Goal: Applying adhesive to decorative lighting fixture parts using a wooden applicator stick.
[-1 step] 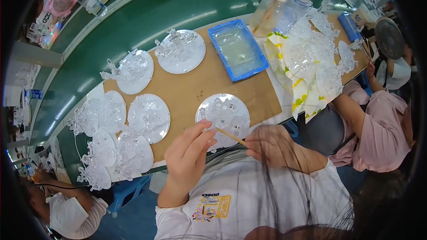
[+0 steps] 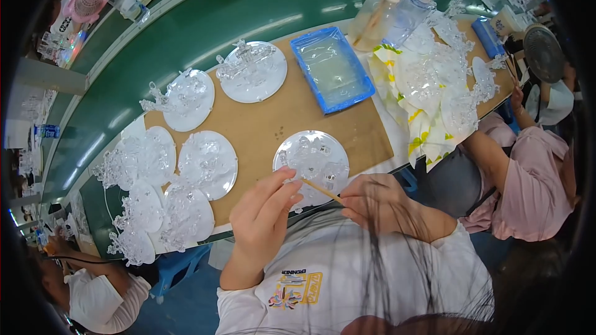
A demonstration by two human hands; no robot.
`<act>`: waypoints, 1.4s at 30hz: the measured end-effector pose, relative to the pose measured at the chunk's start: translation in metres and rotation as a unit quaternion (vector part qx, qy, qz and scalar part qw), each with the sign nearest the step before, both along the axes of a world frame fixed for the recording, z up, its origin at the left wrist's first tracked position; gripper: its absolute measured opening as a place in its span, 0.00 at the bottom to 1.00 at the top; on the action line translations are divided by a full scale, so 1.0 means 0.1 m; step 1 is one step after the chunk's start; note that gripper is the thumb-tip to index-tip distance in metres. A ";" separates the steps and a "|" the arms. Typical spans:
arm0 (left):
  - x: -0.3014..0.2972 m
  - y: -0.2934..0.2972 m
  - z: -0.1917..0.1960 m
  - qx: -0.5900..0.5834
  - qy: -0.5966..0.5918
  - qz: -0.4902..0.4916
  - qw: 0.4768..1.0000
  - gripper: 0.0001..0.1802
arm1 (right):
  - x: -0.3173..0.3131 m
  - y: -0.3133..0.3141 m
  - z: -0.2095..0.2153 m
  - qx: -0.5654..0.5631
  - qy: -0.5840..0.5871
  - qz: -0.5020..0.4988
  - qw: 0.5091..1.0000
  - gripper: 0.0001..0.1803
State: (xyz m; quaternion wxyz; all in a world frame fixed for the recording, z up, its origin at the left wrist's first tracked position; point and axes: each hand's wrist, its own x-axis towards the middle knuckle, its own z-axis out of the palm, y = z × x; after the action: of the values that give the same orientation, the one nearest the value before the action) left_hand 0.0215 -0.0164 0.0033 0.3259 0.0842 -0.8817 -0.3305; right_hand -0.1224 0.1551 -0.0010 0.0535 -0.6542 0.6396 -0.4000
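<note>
Nine clear round discs (image 2: 312,158) – one blue tray (image 2: 331,68), two bottles (image 2: 397,12)

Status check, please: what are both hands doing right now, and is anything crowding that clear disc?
Left hand steadying clear disc. Right hand holding thin wooden stick, tip over disc. Blue tray stands apart beyond it.

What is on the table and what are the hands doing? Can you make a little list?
Left hand: fingers rest on the near edge of the clear round disc
Right hand: holds a thin wooden stick pointing at that disc
Board: brown, carrying more clear discs
Blue tray: on the board, behind the disc
Bottles: two, beyond the tray
</note>
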 end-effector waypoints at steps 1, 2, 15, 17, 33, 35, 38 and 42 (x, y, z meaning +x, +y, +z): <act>0.00 0.00 -0.01 0.001 0.000 -0.001 1.000 0.19 | 0.02 0.01 -0.03 0.001 0.000 -0.001 1.000 0.11; 0.00 0.00 -0.01 0.007 -0.004 -0.005 1.000 0.19 | 0.04 0.02 -0.09 -0.017 -0.028 0.004 0.999 0.11; 0.04 0.03 -0.04 0.069 -0.017 0.009 0.997 0.18 | -0.05 0.07 0.10 -0.003 -0.004 0.009 1.000 0.12; 0.07 0.01 -0.01 0.078 -0.039 -0.001 0.996 0.17 | -0.03 0.00 0.00 -0.003 -0.004 0.006 1.000 0.12; 0.00 -0.03 0.01 0.012 -0.026 -0.014 1.000 0.16 | -0.13 -0.35 0.19 0.006 0.011 -0.168 0.986 0.09; 0.01 -0.03 0.01 0.022 -0.034 -0.013 0.999 0.16 | -0.13 -0.36 0.17 0.015 0.008 -0.162 0.987 0.09; 0.00 -0.03 0.03 0.026 -0.038 -0.013 0.999 0.16 | -0.13 -0.40 0.13 -0.002 -0.013 -0.133 0.991 0.08; -0.01 -0.06 0.03 0.014 -0.030 -0.020 0.999 0.16 | -0.22 -0.37 0.13 0.005 -0.041 -0.115 0.992 0.08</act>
State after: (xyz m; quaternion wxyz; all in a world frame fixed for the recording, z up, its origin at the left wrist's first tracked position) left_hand 0.0203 -0.0222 0.0061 0.2910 0.0812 -0.8880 -0.3467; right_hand -0.1443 0.1182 0.0122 0.0371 -0.5590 0.7099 -0.4269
